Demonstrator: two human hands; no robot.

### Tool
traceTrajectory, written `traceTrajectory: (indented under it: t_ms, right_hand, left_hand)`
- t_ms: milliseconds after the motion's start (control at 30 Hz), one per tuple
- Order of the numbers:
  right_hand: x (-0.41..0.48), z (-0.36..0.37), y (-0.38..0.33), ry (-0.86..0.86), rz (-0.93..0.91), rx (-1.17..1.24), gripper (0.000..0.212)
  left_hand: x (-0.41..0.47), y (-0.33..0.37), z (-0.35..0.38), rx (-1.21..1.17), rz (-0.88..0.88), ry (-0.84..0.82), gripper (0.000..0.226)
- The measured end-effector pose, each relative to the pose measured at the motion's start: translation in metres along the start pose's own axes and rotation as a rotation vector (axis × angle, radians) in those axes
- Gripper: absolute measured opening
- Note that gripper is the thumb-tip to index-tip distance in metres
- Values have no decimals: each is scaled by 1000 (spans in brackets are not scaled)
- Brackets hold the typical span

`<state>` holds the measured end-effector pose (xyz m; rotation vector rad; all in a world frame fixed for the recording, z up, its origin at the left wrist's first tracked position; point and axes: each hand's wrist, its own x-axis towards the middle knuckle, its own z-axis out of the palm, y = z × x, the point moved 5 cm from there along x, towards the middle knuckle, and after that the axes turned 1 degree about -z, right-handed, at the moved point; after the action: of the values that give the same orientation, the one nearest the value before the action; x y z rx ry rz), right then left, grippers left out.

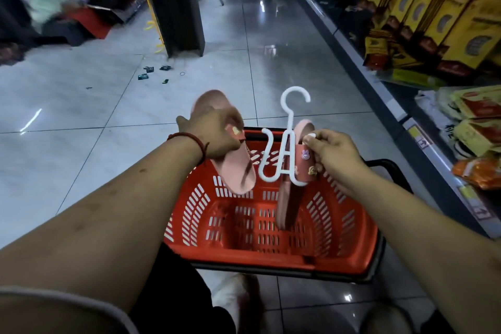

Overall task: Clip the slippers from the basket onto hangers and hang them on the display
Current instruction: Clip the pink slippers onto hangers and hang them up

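Nearest you, your two bare forearms reach out over a red plastic basket (271, 262) that stands on the tiled floor (81, 122), its black handle (390, 168) folded down on the right side. Your left hand (214, 133), with a red cord bracelet (189, 139) at the wrist, curls around the strap of one pink slipper (240, 171) and holds it above the basket's far left part, sole facing you. Just beside it, your right hand (333, 152) pinches the right arm of a white plastic hanger (287, 149) with thumb and fingers. The second pink slipper (288, 206) hangs on that arm by its strap, which carries small charms, and points down into the basket. The hanger's left arm is bare, and its hook stands upright above both hands. Whether the left slipper touches the hanger cannot be told.

Farther off, small dark scraps (151, 73) lie on the tiles near a dark pillar (176, 3). On the right, shelves (352, 43) hold yellow boxes (461, 22).
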<state>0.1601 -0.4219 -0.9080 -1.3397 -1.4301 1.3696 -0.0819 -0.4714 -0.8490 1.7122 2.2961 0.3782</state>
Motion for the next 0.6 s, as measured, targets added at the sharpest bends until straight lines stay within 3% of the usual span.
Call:
traceTrajectory:
  t_ms: [100,200,300,367,467,600]
  right_hand:
    - [1,-3,-10,46,-19,69,15]
    - [1,1,-22,43,-45,116,13]
    - [2,3,-29,-39,-74,80,11]
    - [0,2,-30,-250,-68,-31,10]
    - [-6,1,-19,-507,38,-198,19]
    - [-2,4,-13,-343,31,-63,34]
  left_hand:
    - [-5,14,17,13,86,-252,15]
    - [-10,32,33,-239,98,-419,42]
    - [-8,36,39,-377,79,-405,49]
    - [-7,32,39,-413,78,-388,57]
    - [-1,21,33,-376,56,-289,51]
    - [-4,18,36,-260,74,-353,52]
